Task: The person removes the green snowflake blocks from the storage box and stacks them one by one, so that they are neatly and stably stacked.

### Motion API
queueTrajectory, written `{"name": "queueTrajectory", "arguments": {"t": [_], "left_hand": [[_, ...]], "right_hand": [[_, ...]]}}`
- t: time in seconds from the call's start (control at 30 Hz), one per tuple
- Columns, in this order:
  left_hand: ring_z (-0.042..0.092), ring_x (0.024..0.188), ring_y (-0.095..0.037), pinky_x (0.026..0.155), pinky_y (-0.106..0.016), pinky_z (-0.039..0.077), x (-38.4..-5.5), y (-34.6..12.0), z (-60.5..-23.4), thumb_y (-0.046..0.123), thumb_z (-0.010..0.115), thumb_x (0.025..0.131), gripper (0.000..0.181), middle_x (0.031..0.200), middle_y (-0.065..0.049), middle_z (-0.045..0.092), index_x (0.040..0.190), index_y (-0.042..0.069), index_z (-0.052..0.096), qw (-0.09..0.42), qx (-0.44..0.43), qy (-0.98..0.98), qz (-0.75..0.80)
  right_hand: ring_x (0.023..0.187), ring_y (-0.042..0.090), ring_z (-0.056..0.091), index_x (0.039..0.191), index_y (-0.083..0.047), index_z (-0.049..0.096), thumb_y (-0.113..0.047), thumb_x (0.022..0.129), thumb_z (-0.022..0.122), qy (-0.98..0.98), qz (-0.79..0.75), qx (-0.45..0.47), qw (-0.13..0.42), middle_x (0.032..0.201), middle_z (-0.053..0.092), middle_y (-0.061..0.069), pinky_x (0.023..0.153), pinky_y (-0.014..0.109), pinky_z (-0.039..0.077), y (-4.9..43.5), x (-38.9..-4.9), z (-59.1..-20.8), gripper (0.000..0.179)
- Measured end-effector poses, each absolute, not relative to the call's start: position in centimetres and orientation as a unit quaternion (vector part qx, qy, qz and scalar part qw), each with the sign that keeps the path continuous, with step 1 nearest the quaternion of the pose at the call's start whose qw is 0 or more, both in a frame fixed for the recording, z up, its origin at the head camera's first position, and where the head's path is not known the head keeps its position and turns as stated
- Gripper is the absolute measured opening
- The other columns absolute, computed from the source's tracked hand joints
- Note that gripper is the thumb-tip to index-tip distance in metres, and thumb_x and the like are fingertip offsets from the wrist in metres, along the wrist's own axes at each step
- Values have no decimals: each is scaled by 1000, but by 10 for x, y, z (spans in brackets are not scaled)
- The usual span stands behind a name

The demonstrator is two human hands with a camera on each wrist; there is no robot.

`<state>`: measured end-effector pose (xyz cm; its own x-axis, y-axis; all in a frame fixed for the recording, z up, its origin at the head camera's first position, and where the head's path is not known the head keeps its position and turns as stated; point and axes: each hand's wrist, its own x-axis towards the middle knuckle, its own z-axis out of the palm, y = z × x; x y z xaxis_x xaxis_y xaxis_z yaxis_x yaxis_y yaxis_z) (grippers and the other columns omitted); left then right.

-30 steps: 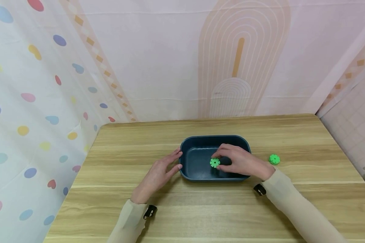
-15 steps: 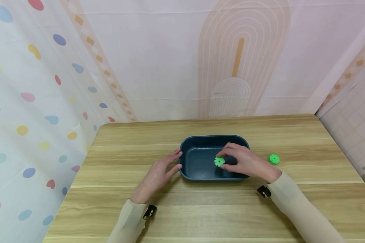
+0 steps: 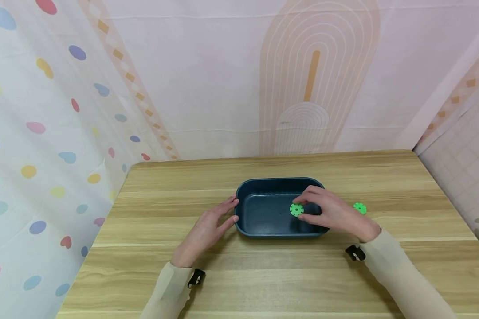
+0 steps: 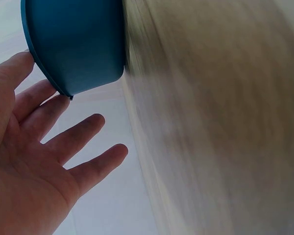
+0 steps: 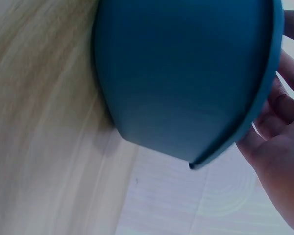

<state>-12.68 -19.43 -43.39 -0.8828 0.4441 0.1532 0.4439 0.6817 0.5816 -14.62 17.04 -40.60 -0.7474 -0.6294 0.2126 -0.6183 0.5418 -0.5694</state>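
A dark blue oblong basin [image 3: 263,235] stands on the wooden table. My left hand [image 3: 207,226] rests its fingertips on the basin's left rim, thumb and fingers spread; in the left wrist view the lower fingers [image 4: 100,161] stretch out past the wall. Over the basin's right half, my right hand [image 3: 329,210] pinches a round green notched disc [image 3: 296,210] with a hole at its centre, between thumb and fingertips. Seen from the right wrist, the basin's wall [image 5: 181,73] hides the disc and the fingertips.
Another green notched disc [image 3: 359,208] lies on the table [image 3: 407,221] right of the basin, partly behind my right hand. A patterned cloth [image 3: 207,88] hangs along the table's back edge, and a dotted one [image 3: 56,177] hangs at the left.
My right hand has moved a little to the right with the green disc, still over the basin. My left hand and the basin have barely moved.
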Motion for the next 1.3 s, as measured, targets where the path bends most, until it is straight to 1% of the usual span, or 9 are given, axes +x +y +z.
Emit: {"name": "queueTrajectory", "arguments": {"t": [0.1,0.37,0.63,0.77,0.97,1.1,1.2,1.3], "left_hand": [[45,144,-29,115,-48,41,-127,-194,-434,26,62,106,50,161,-7,43,150,3,54,2,241,918,316],[45,144,-28,115,-48,41,-127,-194,-433,27,61,107,49,161,-5,42,150,4,54,5,238,920,312],[45,144,-28,116,-48,40,-128,-195,-433,27,61,107,49,161,-4,42,150,5,54,8,238,921,310],[46,144,-28,115,-48,41,-128,-195,-433,27,61,107,49,161,-5,43,150,4,55,5,240,920,309],[46,143,-29,115,-48,41,-127,-195,-433,26,61,107,48,160,-6,43,149,4,55,0,243,919,312],[46,143,-28,115,-48,41,-127,-195,-433,26,61,107,48,160,-5,43,149,4,55,-1,243,919,311],[46,144,-28,116,-48,40,-127,-195,-433,27,61,107,49,161,-4,42,150,5,54,3,241,919,311],[45,145,-27,116,-48,40,-126,-195,-432,27,61,107,49,162,-4,41,150,5,54,6,240,919,311]], "right_hand": [[99,21,65,122,-9,73,-16,93,79,878,-326,-350,6,110,63,-6,84,44,58,175,-146,-405,30],[97,24,67,122,-7,72,-12,91,81,880,-339,-334,-1,110,64,-4,82,43,59,187,-143,-404,32],[94,17,65,119,-8,74,-11,89,83,882,-331,-332,-38,106,64,-6,80,37,59,200,-141,-401,31],[92,16,63,118,-10,75,-11,88,84,884,-328,-329,-51,104,64,-8,79,37,58,207,-139,-399,31],[90,18,64,115,-10,75,-7,85,86,882,-327,-331,-72,104,65,-8,79,40,59,216,-138,-400,32],[87,18,63,114,-9,75,-3,82,87,877,-326,-340,-97,102,65,-8,75,35,59,224,-138,-403,34],[87,13,61,114,-8,75,-2,80,88,877,-326,-336,-107,102,65,-8,74,29,57,231,-138,-405,37],[87,10,60,114,-7,75,-2,79,89,879,-326,-329,-112,102,66,-8,74,24,56,237,-137,-405,39]]}}
